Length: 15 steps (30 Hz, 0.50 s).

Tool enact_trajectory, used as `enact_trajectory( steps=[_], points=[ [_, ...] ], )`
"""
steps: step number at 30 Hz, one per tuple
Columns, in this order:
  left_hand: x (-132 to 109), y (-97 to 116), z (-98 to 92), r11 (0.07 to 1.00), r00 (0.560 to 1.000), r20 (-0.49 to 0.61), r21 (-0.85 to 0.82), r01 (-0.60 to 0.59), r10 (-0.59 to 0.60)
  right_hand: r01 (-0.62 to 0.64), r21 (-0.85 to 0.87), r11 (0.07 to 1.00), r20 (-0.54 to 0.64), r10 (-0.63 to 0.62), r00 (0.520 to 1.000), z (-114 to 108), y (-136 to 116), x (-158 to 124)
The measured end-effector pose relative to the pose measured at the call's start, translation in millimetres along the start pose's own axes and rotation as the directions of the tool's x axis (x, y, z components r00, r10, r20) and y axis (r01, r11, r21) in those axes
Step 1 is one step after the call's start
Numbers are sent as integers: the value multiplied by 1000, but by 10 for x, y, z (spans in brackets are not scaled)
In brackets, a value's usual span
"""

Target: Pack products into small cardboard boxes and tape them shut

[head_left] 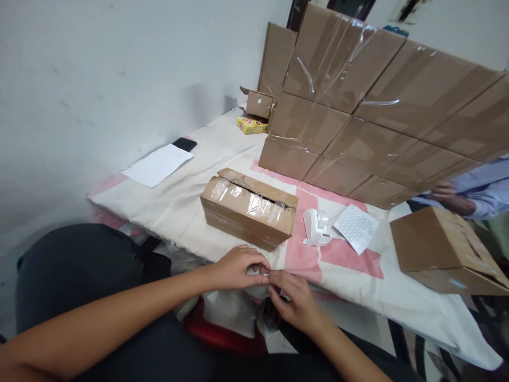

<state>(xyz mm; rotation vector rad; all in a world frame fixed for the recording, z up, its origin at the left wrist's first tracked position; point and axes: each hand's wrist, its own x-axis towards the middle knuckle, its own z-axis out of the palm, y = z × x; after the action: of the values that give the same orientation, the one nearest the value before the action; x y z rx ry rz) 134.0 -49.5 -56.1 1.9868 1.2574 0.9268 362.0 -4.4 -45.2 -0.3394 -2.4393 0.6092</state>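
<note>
I record a pale wall [79, 79] to my left, scuffed in places. Before me stands a cloth-covered table [218, 146], white and pink. Floor [397, 339] at lower right: patterned, dark and light. Far wall [469, 32] bears a picture [409, 10], cut off above.

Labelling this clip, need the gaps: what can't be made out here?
All in the head view:
- White speck between left fingers and right fingers: too small and covered by them to identify.
- Middle box: contents hidden by its walls and top.
- Black flat item: partly covered by white paper.
- Other person's sleeve: cut off by the right edge.
</note>
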Motion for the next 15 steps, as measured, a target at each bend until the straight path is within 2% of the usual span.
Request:
enact_trajectory(
  steps=[4, 8, 13, 15],
  points=[
    [3, -18, -7, 996, 1000, 4, -92, 7, -7, -56, 69, 996, -48, 59, 997, 12, 6, 29],
    [-5, -16, 22, 997, 999, -14, -63, 43, -44, -153, 176, 972, -69, 167, 983, 32, 29, 55],
    [-29, -22, 70, 997, 997, -6, -31, 77, -78, -310, 192, 931, -11, 318, 948, 95, 47, 5],
    [-30, -26, 75, 996, 996, 3, 9, 88, -88, -341, 175, 924, 31, 341, 940, 110, 50, -6]
  ],
)
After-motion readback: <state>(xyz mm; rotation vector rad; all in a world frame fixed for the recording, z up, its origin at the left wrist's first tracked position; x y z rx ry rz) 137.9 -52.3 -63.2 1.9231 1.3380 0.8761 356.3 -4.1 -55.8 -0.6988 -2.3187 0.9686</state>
